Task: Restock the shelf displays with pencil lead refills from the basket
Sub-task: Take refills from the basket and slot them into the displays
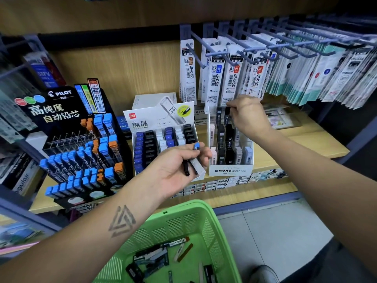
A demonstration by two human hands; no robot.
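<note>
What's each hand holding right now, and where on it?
Left hand grips several lead refill cases around their middles. Right hand pinches a dark refill case by its top, over the white display box.

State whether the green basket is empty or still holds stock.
Not empty: the green basket holds several loose lead refill cases on its floor.

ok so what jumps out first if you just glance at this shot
The two hands: the left hand holds a few lead refill cases mid-frame, and the right hand pinches a dark case over the white display box. Below sits the green basket, and at left the black rack of blue-capped refills.
</note>
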